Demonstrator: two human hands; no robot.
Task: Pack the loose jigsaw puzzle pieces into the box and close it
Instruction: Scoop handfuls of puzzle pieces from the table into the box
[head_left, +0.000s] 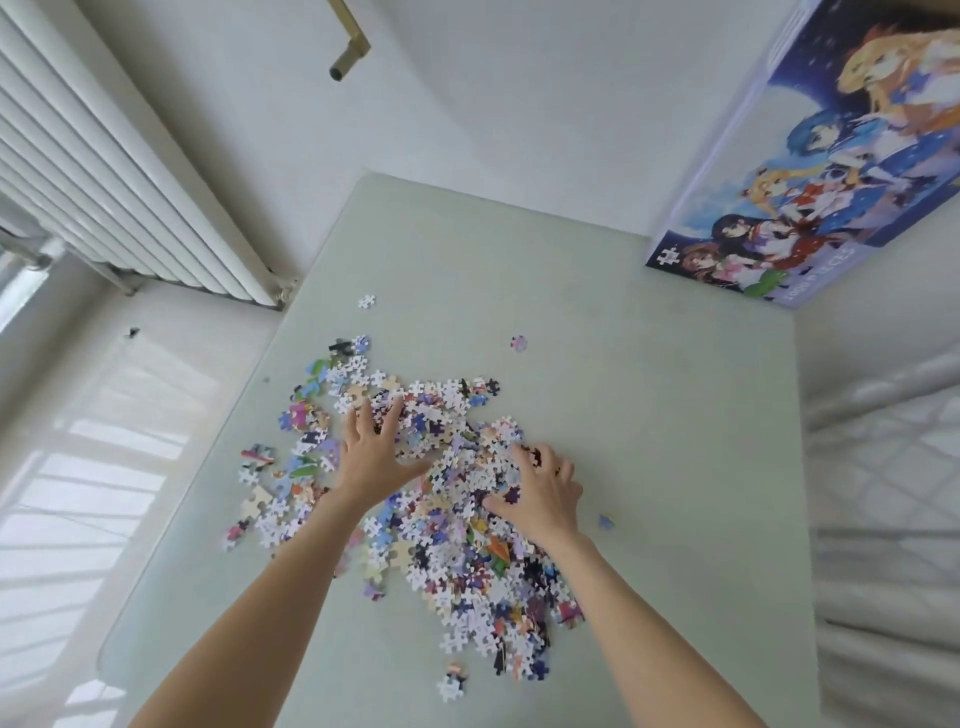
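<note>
Zero packed: your left hand (375, 457) and right hand (540, 493), grip loose, rake multicoloured cardboard jigsaw pieces (457, 499); illustrated blue box (810, 171) far right.

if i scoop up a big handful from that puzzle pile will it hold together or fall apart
Likely fall apart: the pile of pieces looks loose, with strays already scattered on the table. The small flat pieces are probably light and may slip between fingers. Cupping both the left hand and right hand should help.

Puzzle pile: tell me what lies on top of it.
Both hands rest on the puzzle pile: left hand, fingers spread, right hand, fingers curled in. Pieces beneath them are hidden.
</note>
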